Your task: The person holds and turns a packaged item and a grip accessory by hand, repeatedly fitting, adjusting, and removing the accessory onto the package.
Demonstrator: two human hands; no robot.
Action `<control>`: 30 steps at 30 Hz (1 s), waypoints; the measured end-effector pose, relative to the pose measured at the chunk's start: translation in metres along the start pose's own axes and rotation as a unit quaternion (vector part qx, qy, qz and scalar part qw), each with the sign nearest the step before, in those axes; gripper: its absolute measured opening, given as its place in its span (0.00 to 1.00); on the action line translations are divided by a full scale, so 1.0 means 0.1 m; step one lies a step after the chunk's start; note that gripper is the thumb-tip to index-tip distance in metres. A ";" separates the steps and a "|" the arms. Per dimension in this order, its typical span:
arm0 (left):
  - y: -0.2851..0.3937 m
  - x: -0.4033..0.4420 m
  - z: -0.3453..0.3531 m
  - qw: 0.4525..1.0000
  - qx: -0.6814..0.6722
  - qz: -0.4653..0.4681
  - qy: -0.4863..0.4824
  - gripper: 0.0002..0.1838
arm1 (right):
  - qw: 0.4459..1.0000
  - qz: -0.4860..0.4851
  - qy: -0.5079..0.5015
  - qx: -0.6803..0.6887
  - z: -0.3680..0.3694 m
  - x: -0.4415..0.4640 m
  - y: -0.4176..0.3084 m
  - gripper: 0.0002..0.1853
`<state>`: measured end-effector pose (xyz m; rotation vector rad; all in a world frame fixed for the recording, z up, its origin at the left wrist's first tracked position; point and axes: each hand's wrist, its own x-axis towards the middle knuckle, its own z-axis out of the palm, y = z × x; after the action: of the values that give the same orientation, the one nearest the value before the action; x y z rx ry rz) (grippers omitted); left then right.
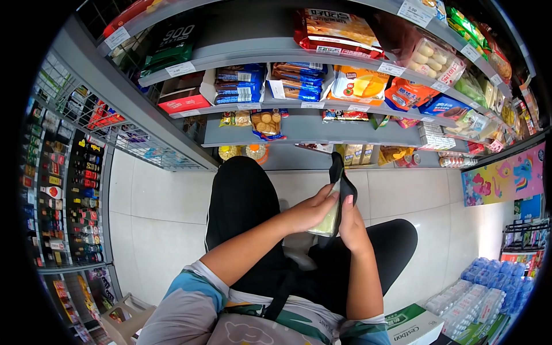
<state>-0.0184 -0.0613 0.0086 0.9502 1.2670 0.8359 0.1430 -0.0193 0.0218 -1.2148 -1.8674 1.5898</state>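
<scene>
In front of my knees, both hands are closed around a flat black packet (345, 192) with a pale green part (326, 223) on its left side. I cannot tell whether the green part belongs to the same packet or is a separate piece. My left hand (315, 211) grips the left face, thumb pointing up along it. My right hand (352, 223) presses the black right face, thumb near its edge. The packet stands on edge toward me, so its print is hidden.
Ahead, shelves (230, 135) carry blue snack boxes (237, 85), an orange packet (359, 83) and a red biscuit pack (339, 33). Bottles stand on a left rack (86, 195). A white-green carton (414, 325) and shrink-wrapped bottles (474, 299) are at lower right.
</scene>
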 end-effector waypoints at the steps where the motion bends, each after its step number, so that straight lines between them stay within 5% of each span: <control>1: -0.06 0.03 0.02 1.000 -0.005 0.004 0.006 0.39 | 1.000 -0.007 0.005 0.013 0.01 0.00 -0.05 0.39; 6: -0.11 0.09 -0.03 0.998 -0.057 0.037 -0.005 0.39 | 1.000 -0.011 0.005 -0.008 0.03 0.00 0.06 0.39; 20: 0.05 0.10 -0.28 0.931 -0.196 0.127 0.279 0.26 | 0.986 -0.112 -0.120 0.016 -0.01 -0.03 -0.23 0.35; 27: 0.20 0.01 -0.18 0.932 -0.263 0.105 0.226 0.28 | 0.986 -0.107 -0.122 0.020 0.00 -0.04 -0.20 0.35; 30: -0.01 0.10 -0.18 0.960 -0.194 0.094 0.179 0.29 | 0.988 -0.107 -0.104 0.028 0.02 -0.01 -0.03 0.35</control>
<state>-0.0348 -0.0506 0.0031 0.6227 1.2602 1.3975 0.1407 -0.0209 0.0243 -0.8191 -1.9891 1.6874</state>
